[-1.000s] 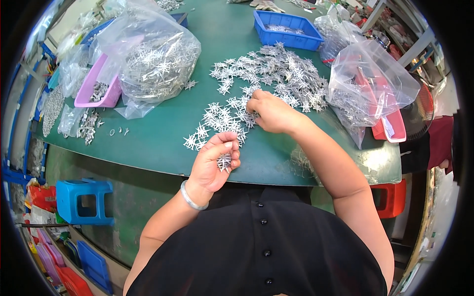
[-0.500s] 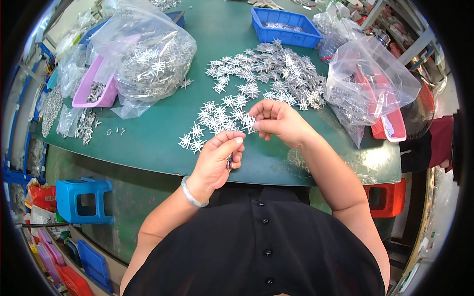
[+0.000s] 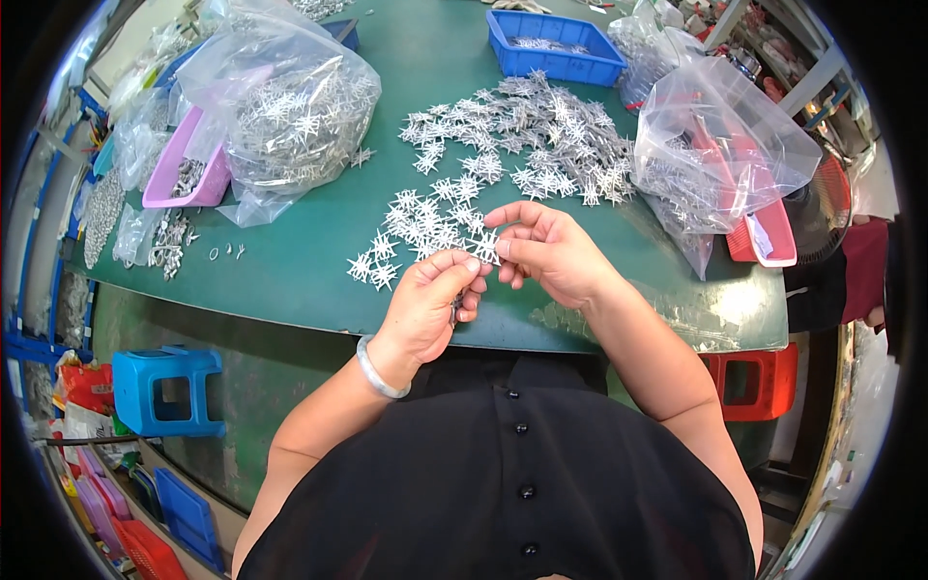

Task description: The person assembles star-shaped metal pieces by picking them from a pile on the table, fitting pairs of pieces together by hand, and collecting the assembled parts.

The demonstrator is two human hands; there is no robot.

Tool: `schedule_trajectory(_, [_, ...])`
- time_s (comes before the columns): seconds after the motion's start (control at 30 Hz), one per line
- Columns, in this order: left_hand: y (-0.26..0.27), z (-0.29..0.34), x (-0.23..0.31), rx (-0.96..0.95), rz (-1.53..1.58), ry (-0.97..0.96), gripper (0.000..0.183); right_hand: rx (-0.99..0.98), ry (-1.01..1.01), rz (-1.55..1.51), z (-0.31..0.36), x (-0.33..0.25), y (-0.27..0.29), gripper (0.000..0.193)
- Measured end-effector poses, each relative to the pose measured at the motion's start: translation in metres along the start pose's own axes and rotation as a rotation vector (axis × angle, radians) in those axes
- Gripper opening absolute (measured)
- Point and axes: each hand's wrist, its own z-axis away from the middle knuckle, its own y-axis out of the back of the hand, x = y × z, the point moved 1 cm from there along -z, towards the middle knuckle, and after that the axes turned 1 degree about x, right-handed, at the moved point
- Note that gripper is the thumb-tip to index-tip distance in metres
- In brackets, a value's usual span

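At the front edge of the green counter [image 3: 309,266], with left hand [image 3: 425,302] curled around mostly hidden silver metal [image 3: 457,305], thumb pressed to forefinger, and right hand [image 3: 559,256] at a spiky silver piece [image 3: 485,247], pinch impossible to confirm. Plenty seemingly left loose, in small cluster [image 3: 414,224] and larger heap [image 3: 575,145]; no telling which already handled. Beyond, blue tray [image 3: 551,66] part-filled; below, blue stool [image 3: 164,382] on green floor [image 3: 275,411].

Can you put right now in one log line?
left hand: curled around metal bits | right hand: fingertips at a star | beyond: star pile | farther: blue tray | sides: clear bags
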Motion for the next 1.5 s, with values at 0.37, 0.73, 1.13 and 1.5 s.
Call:
schedule_trajectory(0.37, [-0.004,0.007,0.003,-0.026,-0.037,-0.074,0.010,-0.079,-0.099,-0.074,0.006,0.011,0.000,0.023])
schedule_trajectory(0.73, [-0.010,0.012,0.007,-0.063,-0.073,-0.087,0.013,-0.202,-0.162,-0.221,0.009,0.014,0.000,0.018])
schedule_trajectory(1.13, [-0.008,0.011,0.004,-0.073,-0.070,-0.077,0.015,-0.264,-0.163,-0.239,0.009,0.017,0.003,0.020])
schedule_trajectory(1.5, [0.002,0.005,-0.006,-0.037,-0.231,-0.247,0.026,-0.134,-0.141,0.045,-0.003,0.017,-0.008,0.018])
